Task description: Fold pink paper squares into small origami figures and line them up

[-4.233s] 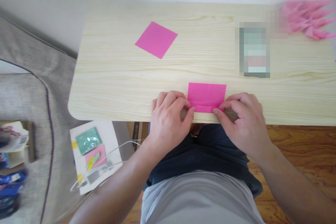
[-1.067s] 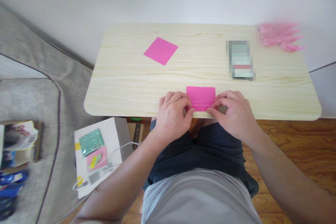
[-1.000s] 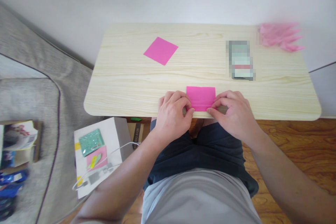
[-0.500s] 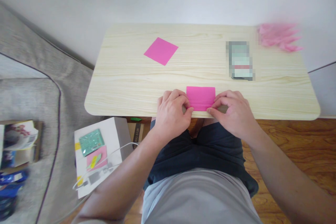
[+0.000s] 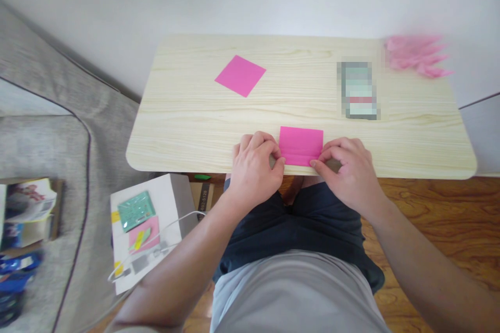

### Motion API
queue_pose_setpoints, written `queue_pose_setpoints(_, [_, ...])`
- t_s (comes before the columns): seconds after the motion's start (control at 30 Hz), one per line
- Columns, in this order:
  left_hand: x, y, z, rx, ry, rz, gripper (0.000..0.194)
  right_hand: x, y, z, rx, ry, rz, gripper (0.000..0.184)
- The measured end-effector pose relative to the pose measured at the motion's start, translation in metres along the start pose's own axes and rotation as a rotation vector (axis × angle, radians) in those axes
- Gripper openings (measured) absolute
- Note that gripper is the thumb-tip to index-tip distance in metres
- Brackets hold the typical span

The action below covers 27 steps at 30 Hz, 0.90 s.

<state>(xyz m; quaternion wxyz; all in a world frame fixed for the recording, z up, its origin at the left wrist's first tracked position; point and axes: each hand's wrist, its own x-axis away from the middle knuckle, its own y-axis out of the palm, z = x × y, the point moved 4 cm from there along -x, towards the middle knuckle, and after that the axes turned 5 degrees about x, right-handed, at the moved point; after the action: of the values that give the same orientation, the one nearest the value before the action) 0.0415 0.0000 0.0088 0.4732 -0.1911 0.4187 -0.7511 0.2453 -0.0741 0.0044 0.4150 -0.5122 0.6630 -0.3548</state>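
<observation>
A pink sheet of folding paper (image 5: pixel 300 143) lies at the table's front edge, a rectangle with crease lines running across its lower part. My left hand (image 5: pixel 258 166) pinches its lower left corner between thumb and bent fingers. At the lower right corner, my right hand (image 5: pixel 347 169) grips the paper the same way, thumb in front. The curled fingers hide both side edges in part. Farther back on the left lies a second pink paper square (image 5: pixel 240 76), flat and turned like a diamond.
The pale wooden table (image 5: pixel 187 130) stands against a white wall. A pixelated phone-like object (image 5: pixel 359 90) lies at back right, near a cluster of pink folded paper (image 5: pixel 417 55). Lower left, a white box (image 5: pixel 164 192) bears a green packet (image 5: pixel 136 211) and a white cable (image 5: pixel 177 220).
The view has shifted since the oldest frame, so more of the table shows. In the last half second the paper has turned slightly and moved a little right, along with my right hand.
</observation>
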Motion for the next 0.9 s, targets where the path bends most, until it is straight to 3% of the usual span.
queue_pose_setpoints(0.37, [0.001,-0.001,0.001,0.009,0.018,-0.001,0.005,0.007,0.002,0.001,0.019,0.019,0.056,0.018])
queue_pose_setpoints(0.63, [0.001,-0.005,-0.004,0.023,0.044,0.007,0.010,-0.004,0.002,0.006,0.049,0.011,-0.046,0.024])
queue_pose_setpoints(0.77, [0.008,-0.008,0.008,0.026,0.108,0.041,0.024,-0.010,-0.001,0.005,0.087,-0.025,-0.095,0.026])
queue_pose_setpoints(0.9, [0.020,0.000,0.023,0.014,0.223,0.031,0.024,-0.012,-0.003,0.003,0.111,-0.048,-0.115,0.029])
